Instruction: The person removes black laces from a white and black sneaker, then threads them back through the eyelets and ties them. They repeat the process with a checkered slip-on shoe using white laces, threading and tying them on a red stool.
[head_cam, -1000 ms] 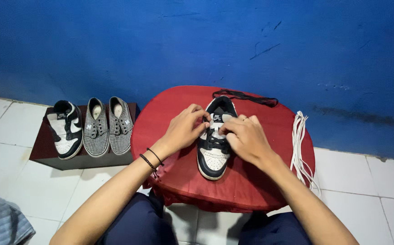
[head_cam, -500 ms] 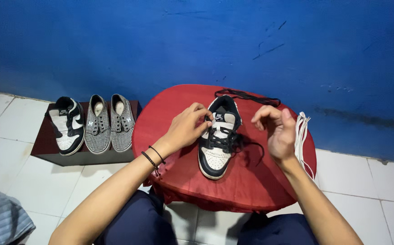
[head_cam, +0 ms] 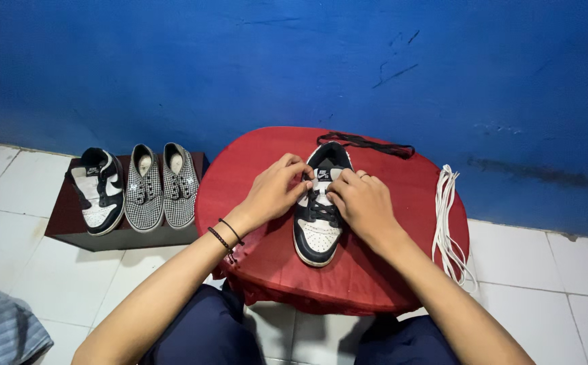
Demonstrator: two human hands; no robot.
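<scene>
Red cloth covers the round stool (head_cam: 375,270), and a black and white shoe (head_cam: 319,230) sits in the middle of it. The left hand (head_cam: 275,192) and right hand (head_cam: 363,203) both pinch its black laces near the top. White laces (head_cam: 444,216) hang at the right edge.

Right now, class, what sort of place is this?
Probably a plain room at home: a painted blue wall, a white tiled floor, and shoes on a low dark stand beside a red-covered stool.
</scene>
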